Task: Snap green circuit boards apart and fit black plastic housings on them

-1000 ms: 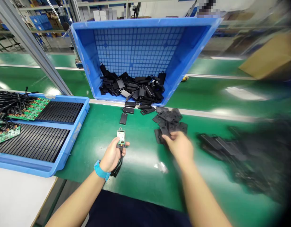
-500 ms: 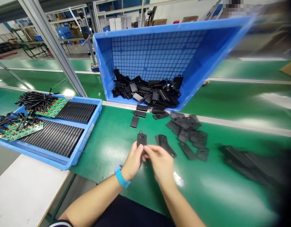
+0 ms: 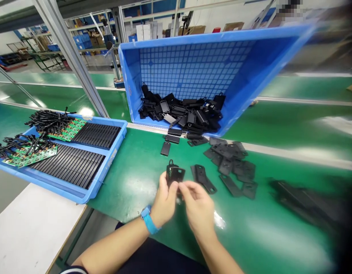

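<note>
Head view: one left hand [image 3: 164, 201], reaching in from the left, which we saw gripping one small black case [image 3: 169, 173], looped at its top; one right hand [image 3: 199, 209], opposite, thumb and forefinger pinching one black cover [image 3: 178, 175], windowed, tilted across the case. Both pieces we found above the green tabletop [image 3: 130, 171], nearer us than the blue crate [image 3: 216, 37].

My green bench [image 3: 130, 186] is glossy. On its left the blue tray [image 3: 116, 150] lies flat. At the pale strip [image 3: 296, 154] running along the back, the blue bin [image 3: 193, 70] rests tipped on its side, its mouth facing me. Just before it lie a few black cases [image 3: 165, 148]. To their right, covers [image 3: 226, 165] overlap in a loose heap, with several nearer me. Farther right, dark pieces [image 3: 301, 198] are too blurred to name.
</note>
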The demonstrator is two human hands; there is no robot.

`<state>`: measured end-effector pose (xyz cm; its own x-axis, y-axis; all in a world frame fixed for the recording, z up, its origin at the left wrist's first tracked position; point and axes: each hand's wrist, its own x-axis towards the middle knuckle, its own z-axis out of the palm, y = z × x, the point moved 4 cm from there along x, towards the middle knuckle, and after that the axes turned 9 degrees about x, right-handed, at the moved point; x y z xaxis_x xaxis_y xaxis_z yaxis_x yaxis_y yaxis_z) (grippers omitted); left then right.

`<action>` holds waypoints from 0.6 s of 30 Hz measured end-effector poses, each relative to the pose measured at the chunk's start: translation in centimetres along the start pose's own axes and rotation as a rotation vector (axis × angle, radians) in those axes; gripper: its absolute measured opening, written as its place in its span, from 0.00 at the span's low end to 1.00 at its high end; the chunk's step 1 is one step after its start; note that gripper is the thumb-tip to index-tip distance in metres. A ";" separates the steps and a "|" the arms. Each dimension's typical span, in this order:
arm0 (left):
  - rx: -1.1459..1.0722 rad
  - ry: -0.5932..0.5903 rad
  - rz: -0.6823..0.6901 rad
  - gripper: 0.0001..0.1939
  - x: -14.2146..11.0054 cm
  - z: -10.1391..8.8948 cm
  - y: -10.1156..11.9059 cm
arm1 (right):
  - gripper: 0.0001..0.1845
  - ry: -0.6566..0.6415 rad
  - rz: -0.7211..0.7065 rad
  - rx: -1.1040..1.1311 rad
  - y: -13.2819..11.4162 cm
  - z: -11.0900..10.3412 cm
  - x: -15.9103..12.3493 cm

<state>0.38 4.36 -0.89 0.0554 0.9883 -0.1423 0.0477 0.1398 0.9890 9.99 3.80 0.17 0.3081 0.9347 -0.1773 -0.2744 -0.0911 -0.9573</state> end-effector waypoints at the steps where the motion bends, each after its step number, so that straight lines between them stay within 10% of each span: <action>1: -0.002 -0.003 0.002 0.23 0.0 0.0 0.0 | 0.09 -0.017 0.003 -0.008 -0.1 0.0 0.0; 10: 0.021 -0.042 0.095 0.21 -0.5 -0.4 0.8 | 0.10 -0.256 -0.122 -0.201 -2.0 -0.4 1.6; 18: 0.119 -0.159 0.067 0.24 -0.7 0.8 -0.4 | 0.15 -0.317 0.098 0.026 -1.9 -1.4 1.8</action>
<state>1.13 3.54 -1.22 0.2192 0.9715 -0.0899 0.1557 0.0562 0.9862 12.38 5.17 1.30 -0.0181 0.9827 -0.1844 -0.3132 -0.1807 -0.9323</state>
